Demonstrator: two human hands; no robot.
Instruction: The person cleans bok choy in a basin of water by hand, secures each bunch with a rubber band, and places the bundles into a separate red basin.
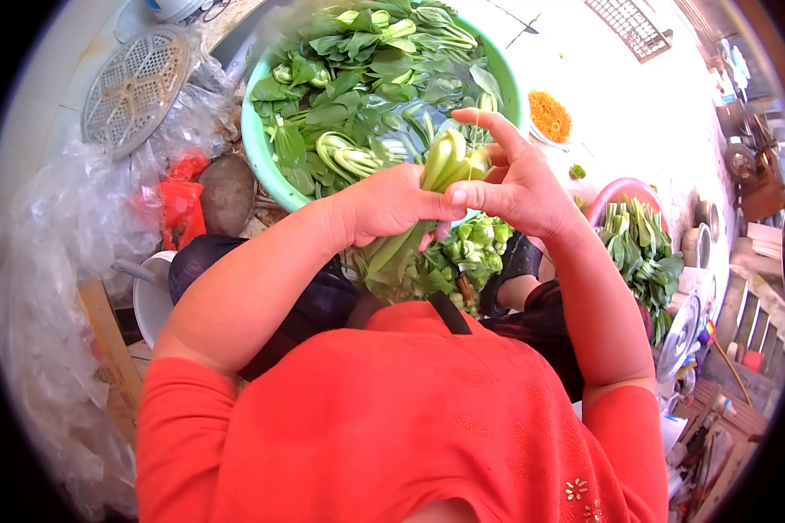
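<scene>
My left hand (388, 205) is wrapped round a bunch of bok choy (446, 159), its pale stalks pointing up and its leaves hanging down toward my lap. At the stalk end, my right hand (519, 183) has its thumb and curled fingers on the same bok choy, while the index finger reaches out over it. Just beyond both hands stands a green basin (272, 179) of water, full of bok choy with loose leaves. Below the hands, between my legs, lies a heap of trimmed green pieces (480, 248), partly hidden by the bunch.
More greens (641, 240) fill a pink basin (624, 186) at right. A bowl of orange shreds (549, 118) sits beside the green basin. At left are a perforated round lid (138, 90), clear plastic sheeting (61, 261), a red bag (181, 200) and a white bucket (151, 296).
</scene>
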